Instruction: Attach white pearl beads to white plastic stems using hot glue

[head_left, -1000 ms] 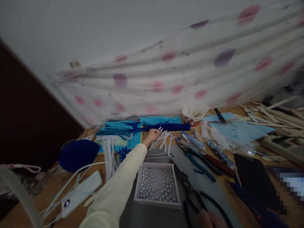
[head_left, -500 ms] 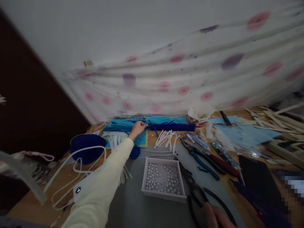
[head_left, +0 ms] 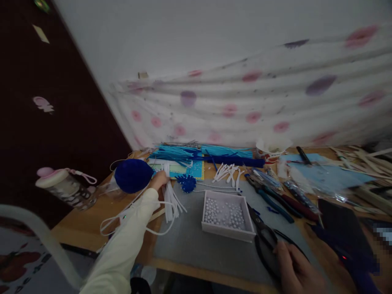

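Left arm stretched toward frame centre-left, the left hand (head_left: 159, 180) grasping white strips (head_left: 171, 198) beside a blue pompom (head_left: 133, 175). Right hand (head_left: 298, 271), lower right, grips black scissors (head_left: 265, 241).

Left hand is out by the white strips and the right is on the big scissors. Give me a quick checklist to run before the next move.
1. Left hand at the white strips: ok, fingers rest at their upper end beside the dark blue pompom.
2. Firm grip on a strip: cannot tell, the fingertips are hidden.
3. Right hand on the black scissors: ok, it lies over the handle loops.
4. Scissor blades shut: cannot tell, too dark.
5. Box of pearl beads upright: ok, beads inside.
6. Path between the hands: not ok, the bead box sits between strips and scissors.
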`<state>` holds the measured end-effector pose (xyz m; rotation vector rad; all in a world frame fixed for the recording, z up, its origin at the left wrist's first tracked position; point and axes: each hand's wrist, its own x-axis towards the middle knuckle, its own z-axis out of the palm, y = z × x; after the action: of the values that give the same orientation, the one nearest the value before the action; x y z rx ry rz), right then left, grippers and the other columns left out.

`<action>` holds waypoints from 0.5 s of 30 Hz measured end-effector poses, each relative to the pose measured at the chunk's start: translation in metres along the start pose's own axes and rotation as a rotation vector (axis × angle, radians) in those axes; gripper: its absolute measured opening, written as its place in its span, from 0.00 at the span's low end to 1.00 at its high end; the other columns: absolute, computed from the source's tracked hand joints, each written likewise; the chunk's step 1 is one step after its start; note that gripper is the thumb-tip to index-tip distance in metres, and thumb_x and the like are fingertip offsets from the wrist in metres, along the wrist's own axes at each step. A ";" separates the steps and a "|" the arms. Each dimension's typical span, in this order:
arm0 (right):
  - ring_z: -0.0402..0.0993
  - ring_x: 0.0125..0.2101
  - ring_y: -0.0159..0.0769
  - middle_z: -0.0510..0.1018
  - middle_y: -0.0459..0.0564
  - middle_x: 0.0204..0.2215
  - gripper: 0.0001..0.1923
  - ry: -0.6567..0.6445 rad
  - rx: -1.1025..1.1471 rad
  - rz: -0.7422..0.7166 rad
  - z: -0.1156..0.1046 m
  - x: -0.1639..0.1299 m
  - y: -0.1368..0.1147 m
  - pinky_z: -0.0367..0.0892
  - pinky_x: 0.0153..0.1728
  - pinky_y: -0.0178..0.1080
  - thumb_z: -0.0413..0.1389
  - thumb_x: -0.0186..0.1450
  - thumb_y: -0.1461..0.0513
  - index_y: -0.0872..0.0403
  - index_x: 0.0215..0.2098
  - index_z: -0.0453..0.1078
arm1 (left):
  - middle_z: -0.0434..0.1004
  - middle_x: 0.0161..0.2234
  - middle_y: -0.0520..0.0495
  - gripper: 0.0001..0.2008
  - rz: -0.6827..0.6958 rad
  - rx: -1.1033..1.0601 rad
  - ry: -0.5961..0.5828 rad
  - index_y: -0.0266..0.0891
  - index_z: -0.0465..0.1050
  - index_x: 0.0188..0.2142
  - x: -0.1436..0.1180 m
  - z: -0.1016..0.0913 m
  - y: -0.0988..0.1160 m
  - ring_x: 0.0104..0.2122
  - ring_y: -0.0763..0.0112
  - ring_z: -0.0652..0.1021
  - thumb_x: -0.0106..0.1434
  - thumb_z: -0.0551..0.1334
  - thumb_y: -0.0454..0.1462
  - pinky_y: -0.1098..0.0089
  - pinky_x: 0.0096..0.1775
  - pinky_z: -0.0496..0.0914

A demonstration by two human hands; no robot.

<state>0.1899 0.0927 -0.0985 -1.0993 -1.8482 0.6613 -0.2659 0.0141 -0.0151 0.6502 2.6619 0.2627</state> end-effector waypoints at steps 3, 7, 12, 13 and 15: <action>0.74 0.17 0.38 0.76 0.47 0.16 0.35 0.011 -0.015 -0.011 0.001 0.001 0.003 0.67 0.19 0.36 0.50 0.68 0.34 0.51 0.23 0.75 | 0.78 0.58 0.40 0.19 -0.005 -0.101 -0.007 0.40 0.74 0.60 0.006 -0.009 -0.005 0.50 0.53 0.82 0.72 0.67 0.42 0.49 0.49 0.80; 0.75 0.20 0.40 0.77 0.48 0.17 0.32 0.036 0.023 0.040 0.004 0.001 -0.002 0.68 0.23 0.37 0.52 0.68 0.36 0.50 0.22 0.74 | 0.78 0.58 0.40 0.19 0.005 -0.227 0.029 0.40 0.74 0.60 0.010 -0.018 -0.016 0.51 0.53 0.82 0.72 0.67 0.42 0.49 0.49 0.79; 0.72 0.20 0.39 0.74 0.47 0.17 0.28 0.044 0.070 0.100 0.005 0.000 -0.013 0.66 0.24 0.37 0.54 0.67 0.40 0.49 0.21 0.71 | 0.78 0.59 0.40 0.19 -0.002 -0.387 0.056 0.40 0.74 0.60 0.010 -0.010 -0.024 0.51 0.53 0.82 0.72 0.67 0.42 0.49 0.49 0.79; 0.72 0.20 0.39 0.74 0.47 0.17 0.27 0.043 0.072 0.103 0.005 0.000 -0.014 0.66 0.24 0.38 0.54 0.67 0.40 0.49 0.21 0.72 | 0.78 0.59 0.40 0.19 -0.006 -0.418 0.058 0.40 0.74 0.60 0.010 -0.009 -0.024 0.51 0.53 0.82 0.72 0.67 0.42 0.49 0.49 0.80; 0.72 0.20 0.40 0.74 0.47 0.16 0.27 0.042 0.076 0.099 0.004 0.001 -0.014 0.66 0.24 0.38 0.54 0.67 0.40 0.50 0.22 0.72 | 0.78 0.59 0.39 0.20 -0.012 -0.478 0.064 0.40 0.74 0.60 0.010 -0.009 -0.024 0.50 0.53 0.82 0.72 0.67 0.42 0.49 0.49 0.80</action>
<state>0.1802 0.0870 -0.0898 -1.1518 -1.7275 0.7544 -0.2872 -0.0030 -0.0168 0.4734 2.5173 0.8932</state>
